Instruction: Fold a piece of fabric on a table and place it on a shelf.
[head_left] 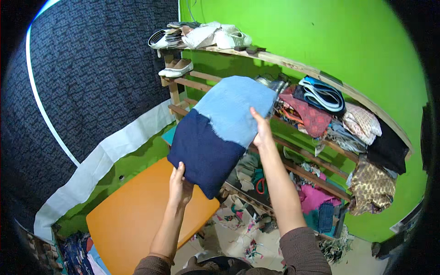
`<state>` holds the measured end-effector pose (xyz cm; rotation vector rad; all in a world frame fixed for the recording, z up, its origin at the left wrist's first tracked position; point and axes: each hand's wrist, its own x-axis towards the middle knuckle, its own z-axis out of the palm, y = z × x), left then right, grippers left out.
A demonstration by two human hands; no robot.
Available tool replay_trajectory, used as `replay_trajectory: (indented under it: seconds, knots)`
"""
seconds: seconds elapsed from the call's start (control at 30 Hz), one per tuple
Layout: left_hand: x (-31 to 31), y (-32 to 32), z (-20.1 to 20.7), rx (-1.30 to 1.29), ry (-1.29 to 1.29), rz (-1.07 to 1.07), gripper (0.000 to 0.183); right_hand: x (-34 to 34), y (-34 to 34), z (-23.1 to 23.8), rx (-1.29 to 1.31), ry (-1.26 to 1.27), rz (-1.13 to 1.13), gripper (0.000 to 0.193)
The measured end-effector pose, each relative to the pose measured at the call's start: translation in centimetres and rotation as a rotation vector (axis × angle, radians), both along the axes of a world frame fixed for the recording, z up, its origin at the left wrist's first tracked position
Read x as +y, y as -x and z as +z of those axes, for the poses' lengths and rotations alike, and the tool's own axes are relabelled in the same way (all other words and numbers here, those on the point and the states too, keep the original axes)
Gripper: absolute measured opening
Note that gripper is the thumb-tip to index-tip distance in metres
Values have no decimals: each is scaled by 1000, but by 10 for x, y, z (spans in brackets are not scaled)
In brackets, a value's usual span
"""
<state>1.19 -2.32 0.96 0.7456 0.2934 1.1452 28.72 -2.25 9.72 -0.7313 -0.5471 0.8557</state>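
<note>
Between both hands I hold up a folded cloth bundle [211, 142], light blue on its upper part and dark navy on its lower part, with a frayed edge where the two colours meet. My left hand [180, 184] grips the navy lower left edge, thumb on top and fingers hidden underneath. At the light blue right edge, my right hand [261, 129] has its thumb on the face and the other fingers mostly behind. The bundle is tilted in the air, in front of the wooden rack and partly over the orange table.
An orange table [137, 215] stands at lower left. Along the green wall, a wooden rack [293, 64] carries folded cloths, a striped blue bundle [323, 95], a pair of shoes [176, 68] and a leopard-print cloth [373, 185]. Fabric scraps [238, 213] litter the floor.
</note>
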Motion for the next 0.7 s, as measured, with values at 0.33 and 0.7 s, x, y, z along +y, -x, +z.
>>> replay_trajectory:
  seconds: [0.33, 0.7]
  knots:
    - [53, -97, 91, -100, -46, -169, 41, 66, -110, 60, -76, -93, -71, 36]
    - [83, -137, 99, -133, 123, -267, 29, 93, -165, 63, -153, 37, -238, 26]
